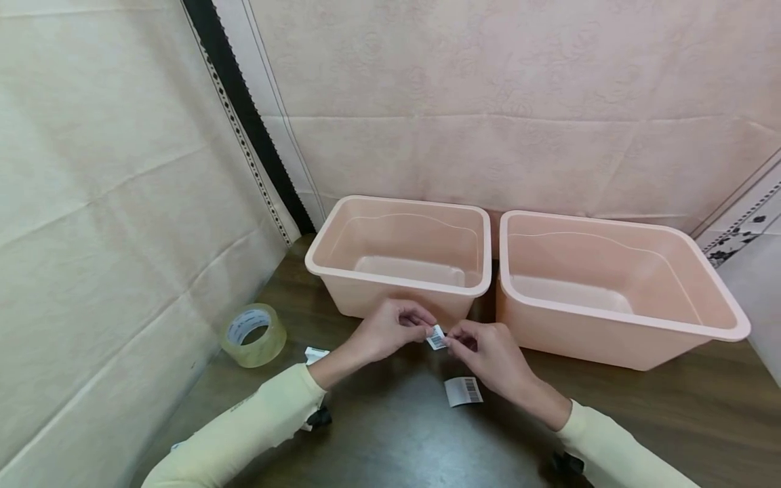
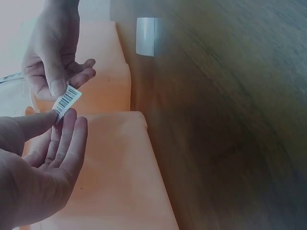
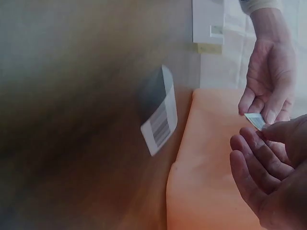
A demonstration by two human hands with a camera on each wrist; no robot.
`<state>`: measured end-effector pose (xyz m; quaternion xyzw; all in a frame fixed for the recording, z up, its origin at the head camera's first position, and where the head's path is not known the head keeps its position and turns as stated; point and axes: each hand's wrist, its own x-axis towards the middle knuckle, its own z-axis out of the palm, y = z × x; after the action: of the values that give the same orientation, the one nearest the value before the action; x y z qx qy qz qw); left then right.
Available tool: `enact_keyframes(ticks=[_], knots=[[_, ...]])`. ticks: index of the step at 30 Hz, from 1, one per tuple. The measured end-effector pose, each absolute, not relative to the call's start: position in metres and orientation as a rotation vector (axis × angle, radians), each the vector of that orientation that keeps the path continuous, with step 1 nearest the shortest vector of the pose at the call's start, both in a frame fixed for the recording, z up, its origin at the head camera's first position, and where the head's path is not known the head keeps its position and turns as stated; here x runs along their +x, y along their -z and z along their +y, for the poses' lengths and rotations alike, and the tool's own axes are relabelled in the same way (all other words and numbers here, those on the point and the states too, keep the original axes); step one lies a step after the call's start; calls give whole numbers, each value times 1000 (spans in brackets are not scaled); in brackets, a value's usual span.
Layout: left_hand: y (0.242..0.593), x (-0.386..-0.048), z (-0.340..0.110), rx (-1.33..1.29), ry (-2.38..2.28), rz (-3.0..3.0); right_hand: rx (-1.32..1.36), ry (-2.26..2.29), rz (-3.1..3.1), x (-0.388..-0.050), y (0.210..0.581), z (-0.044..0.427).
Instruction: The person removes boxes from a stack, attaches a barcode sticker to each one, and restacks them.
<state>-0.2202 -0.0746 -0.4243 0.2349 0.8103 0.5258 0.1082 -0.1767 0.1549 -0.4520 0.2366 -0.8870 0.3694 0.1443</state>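
A small white barcode sticker (image 1: 436, 337) is held between both hands, just in front of the left pink bin. My left hand (image 1: 388, 331) pinches one end of it between thumb and fingertips. Thumb and fingers of my right hand (image 1: 493, 356) grip the opposite end. In the left wrist view, black bars show on the sticker (image 2: 67, 100), which is tilted between the two thumbs. Below the right hand, a larger curled label piece (image 1: 464, 392) with a barcode at one end lies on the table; the right wrist view shows the label piece (image 3: 160, 122) close up.
Two pink plastic bins, the left one (image 1: 399, 281) and the right one (image 1: 610, 329), stand side by side at the back against a cloth backdrop. A roll of clear tape (image 1: 253, 335) lies at left. A white box (image 1: 314, 354) is partly hidden behind the left forearm.
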Motion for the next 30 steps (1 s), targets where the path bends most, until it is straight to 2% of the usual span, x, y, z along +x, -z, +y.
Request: enact_keyframes(ticks=[10, 20, 30], knots=[[427, -230, -92, 535, -1805, 2250, 596, -1244, -2478, -192, 453, 138], [429, -228, -102, 518, -1720, 2363, 489, -1244, -2353, -192, 456, 112], [419, -227, -102, 362, -1820, 2215, 291, -1840, -2179, -192, 451, 104]])
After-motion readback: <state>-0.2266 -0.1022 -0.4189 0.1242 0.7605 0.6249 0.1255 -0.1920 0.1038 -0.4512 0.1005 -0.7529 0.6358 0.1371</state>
